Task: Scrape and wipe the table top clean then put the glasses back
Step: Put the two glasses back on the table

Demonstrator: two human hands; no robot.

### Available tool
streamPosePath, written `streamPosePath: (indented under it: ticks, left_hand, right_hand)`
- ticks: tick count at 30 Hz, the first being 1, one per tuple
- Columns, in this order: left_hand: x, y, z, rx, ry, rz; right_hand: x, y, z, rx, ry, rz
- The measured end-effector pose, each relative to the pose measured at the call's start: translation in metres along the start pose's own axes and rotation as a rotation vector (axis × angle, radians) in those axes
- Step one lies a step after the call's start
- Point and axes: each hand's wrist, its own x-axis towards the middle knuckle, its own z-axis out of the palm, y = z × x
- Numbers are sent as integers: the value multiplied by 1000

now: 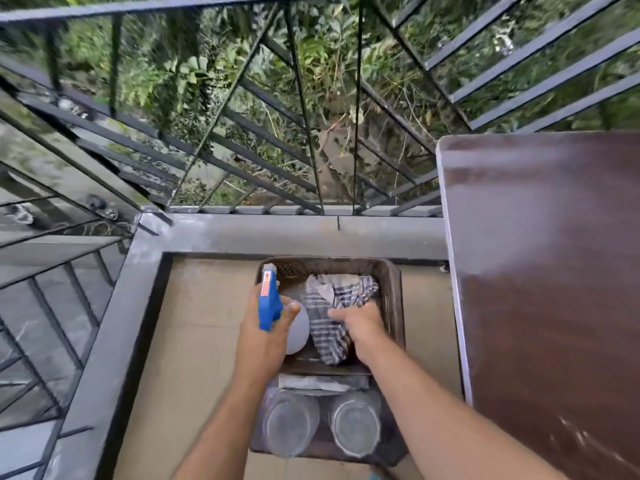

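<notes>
Left hand (263, 337) curled round a spray bottle (277, 313) with a blue trigger head, held over the near left part of a dark plastic basket (393, 292) on the floor. Right hand (363, 327) reaching into the same basket, fingers (337, 315) bunched on a checked cloth (329, 306) that lies crumpled inside. Two clear glasses (322, 424) side by side in a dark tray just nearer than the basket, left of the dark brown desk (554, 271) by the balcony railing (242, 133).
</notes>
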Motion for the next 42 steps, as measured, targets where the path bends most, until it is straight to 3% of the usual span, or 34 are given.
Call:
streamPosePath:
  ticks: [5,12,21,25,29,36,42]
  left_hand:
    - [-6,-8,6,-71,-9,-23]
    - [-17,-21,-6,-52,-99,-11]
    - [-43,-26,-5,-22,26,-8]
    - [-66,-32,-5,-123,124,-10]
    - [-93,-41,-3,-54,179,22]
    - [-131,-58,2,87,100,5]
    - [-146,-82,10,133,11,-86]
  right_hand:
    - [-23,-14,-14,-468,121,-111]
    - [-44,-7,-25,-657,178,-275]
    - [-81,18,-52,-469,224,-670]
    - [-89,33,-68,-356,289,-715]
    - [-92,47,-80,-335,368,-735]
    - [-94,94,-85,-259,485,-741]
    - [-104,142,-84,-244,356,-751]
